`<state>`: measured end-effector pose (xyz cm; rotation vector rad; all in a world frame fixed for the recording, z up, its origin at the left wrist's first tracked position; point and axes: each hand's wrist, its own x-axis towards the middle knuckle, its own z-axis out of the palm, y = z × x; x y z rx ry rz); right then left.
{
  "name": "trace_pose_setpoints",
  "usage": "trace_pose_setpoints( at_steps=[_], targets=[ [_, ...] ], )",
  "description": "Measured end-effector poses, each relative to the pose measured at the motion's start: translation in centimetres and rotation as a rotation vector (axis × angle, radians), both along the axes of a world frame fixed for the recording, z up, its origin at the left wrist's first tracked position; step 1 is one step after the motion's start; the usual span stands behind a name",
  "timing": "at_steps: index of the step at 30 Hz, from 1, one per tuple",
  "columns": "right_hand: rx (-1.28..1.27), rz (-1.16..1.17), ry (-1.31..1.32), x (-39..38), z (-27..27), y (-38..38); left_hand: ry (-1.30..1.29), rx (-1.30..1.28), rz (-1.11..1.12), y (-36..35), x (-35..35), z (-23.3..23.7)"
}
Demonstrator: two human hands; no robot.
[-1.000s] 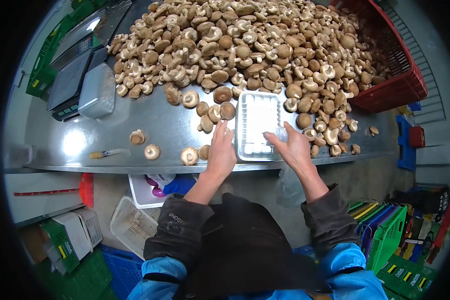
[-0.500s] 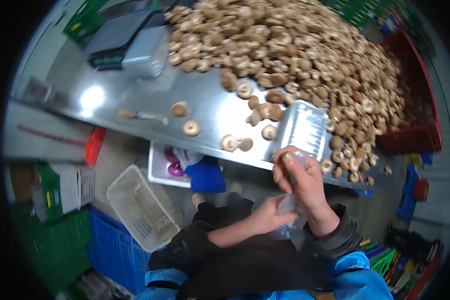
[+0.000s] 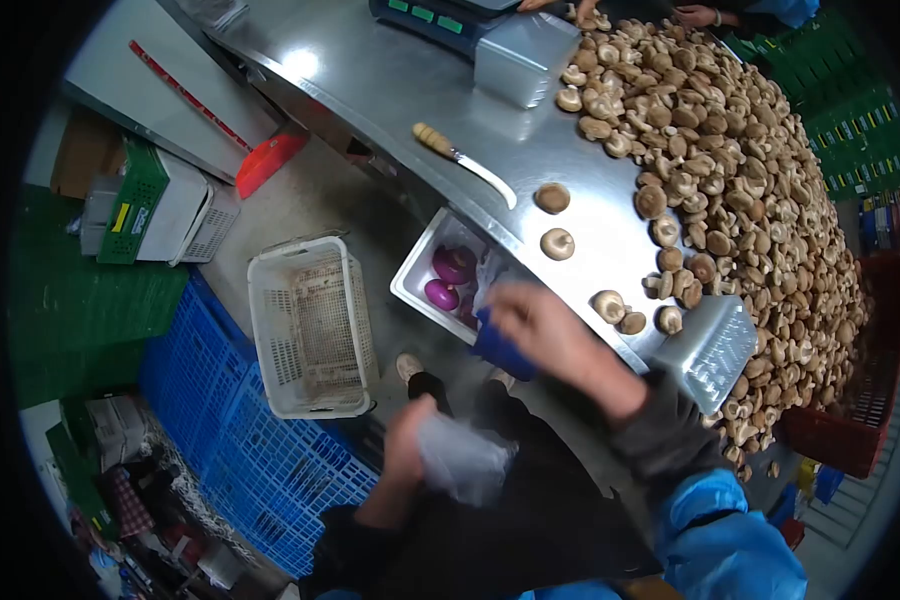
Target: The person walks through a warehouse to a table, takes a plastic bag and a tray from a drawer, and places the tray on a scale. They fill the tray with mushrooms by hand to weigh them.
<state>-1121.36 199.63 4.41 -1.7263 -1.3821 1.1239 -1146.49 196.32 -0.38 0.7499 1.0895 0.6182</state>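
Note:
My left hand [image 3: 406, 442] is closed on a crumpled clear plastic bag [image 3: 462, 458], low in front of my dark apron. Above the blue cloth [image 3: 500, 348] my right hand [image 3: 540, 325] reaches toward the white foam box [image 3: 410, 272]; motion blurs its fingers, and what they hold, if anything, is unclear. Two purple objects [image 3: 454, 264] and some clear plastic lie in that box. On the metal table [image 3: 390, 95] are a curved knife [image 3: 485, 178] with a pale handle, a few loose mushrooms [image 3: 558, 244] and a clear tray [image 3: 708, 350] beside the big mushroom pile [image 3: 730, 170].
Below the table stands an empty white basket [image 3: 312, 325], next to blue crates [image 3: 270, 470]. A red broom [image 3: 270, 160] leans at the left. Stacked clear trays [image 3: 525, 60] stand by a scale [image 3: 435, 25]. Another person's hands [image 3: 695, 16] are at the far edge. A red crate [image 3: 840, 435] is right.
The view has swung left. My hands have moved apart: the left keeps the plastic bag, while the right has moved toward the foam box.

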Motion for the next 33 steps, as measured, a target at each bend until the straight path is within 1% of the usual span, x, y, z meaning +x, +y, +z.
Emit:
trace_pose_setpoints(
  at_steps=[1, 2, 4, 5, 7, 8, 9, 10, 11, 12, 14, 15, 16, 17, 19, 20, 21, 22, 23, 24, 25, 27, 29, 30, 31, 33],
  targets=[
    [0.129, -0.12, -0.083, 0.8, -0.8, 2.6, 0.179, 0.594, -0.412, -1.1, -2.2, -1.9],
    [0.211, -0.178, -0.273, 1.6, -0.4, 5.6, 0.173, 0.591, -0.41, -2.4, -3.7, -3.4],
    [0.302, -0.205, -0.411, 2.9, -1.3, 11.8, 0.063, -0.011, -0.632, -4.1, -5.9, -5.6],
    [0.358, -0.223, -0.463, 3.1, -2.1, 14.6, 0.056, -0.017, -0.62, -3.4, -6.5, -5.3],
    [0.304, -0.19, -0.661, 3.4, -4.6, 19.8, 0.218, 0.548, -0.756, -2.0, -7.7, -4.2],
    [0.295, -0.171, -0.658, 3.3, -5.8, 21.6, 0.21, 0.543, -0.757, -1.9, -8.9, -4.4],
    [0.252, -0.176, -0.815, 3.2, -7.0, 22.9, 0.206, 0.521, -0.75, -1.8, -10.2, -4.4],
    [0.204, -0.178, -0.974, 3.1, -8.1, 23.8, 0.169, 0.267, -0.758, -1.6, -11.3, -4.2],
    [0.18, -0.162, -0.979, 3.3, -9.0, 24.4, 0.126, 0.014, -0.762, -1.2, -12.3, -3.7],
    [0.174, -0.114, -0.964, 3.5, -9.5, 25.0, 0.083, -0.063, -0.77, 0.0, -12.8, -2.5],
    [0.111, -0.061, -0.965, 4.0, -9.6, 26.0, 0.035, -0.089, -0.734, 0.4, -15.1, -4.0],
    [0.046, -0.054, -0.981, 4.1, -8.6, 26.0, 0.005, -0.103, -0.698, -0.1, -16.0, -4.6],
    [0.099, -0.113, -0.931, 3.6, -6.5, 25.5, 0.033, -0.012, -0.633, 0.8, -16.1, -4.0],
    [0.165, -0.175, -0.881, 2.8, -4.0, 25.5, 0.112, -0.04, -0.535, 0.3, -16.2, -4.7],
    [0.458, -0.302, -0.636, -0.8, 0.1, 23.2, 0.152, -0.149, -0.519, -0.1, -16.9, -6.5],
    [0.554, -0.192, -0.76, -2.9, 2.8, 21.1, 0.139, -0.166, -0.528, 0.0, -16.9, -7.2],
    [0.646, -0.078, -0.881, -5.0, 4.8, 18.3, 0.201, -0.176, -0.546, 0.1, -16.7, -7.8],
    [0.556, -0.002, -0.916, -6.9, 5.6, 15.0, 0.263, -0.183, -0.564, 0.2, -16.5, -8.4],
    [0.471, 0.075, -0.947, -8.6, 6.2, 12.1, 0.25, -0.193, -0.572, -0.1, -16.3, -9.4],
    [0.478, 0.198, -0.853, -9.8, 5.8, 9.4, 0.271, -0.194, -0.558, -0.4, -16.2, -10.7],
    [0.275, 0.232, -0.52, -9.7, 3.9, 6.1, 0.296, -0.195, -0.545, -0.7, -16.1, -11.6],
    [0.059, 0.203, -0.486, -10.8, 0.5, 0.6, 0.31, -0.221, -0.541, -0.4, -15.4, -12.3],
    [-0.173, 0.093, -0.498, -9.8, -4.7, -6.0, 0.295, -0.215, -0.438, 0.0, -14.5, -12.6],
    [-0.205, 0.1, -0.551, -8.3, -7.5, -8.8, 0.391, -0.172, -0.46, -0.2, -14.1, -13.2],
    [-0.239, 0.11, -0.606, -6.5, -10.1, -11.8, 0.391, -0.189, -0.461, -0.7, -13.9, -14.2],
    [-0.325, 0.149, -0.705, -1.9, -15.8, -16.9, 0.384, -0.339, -0.358, -2.2, -13.5, -16.1]
  ],
)
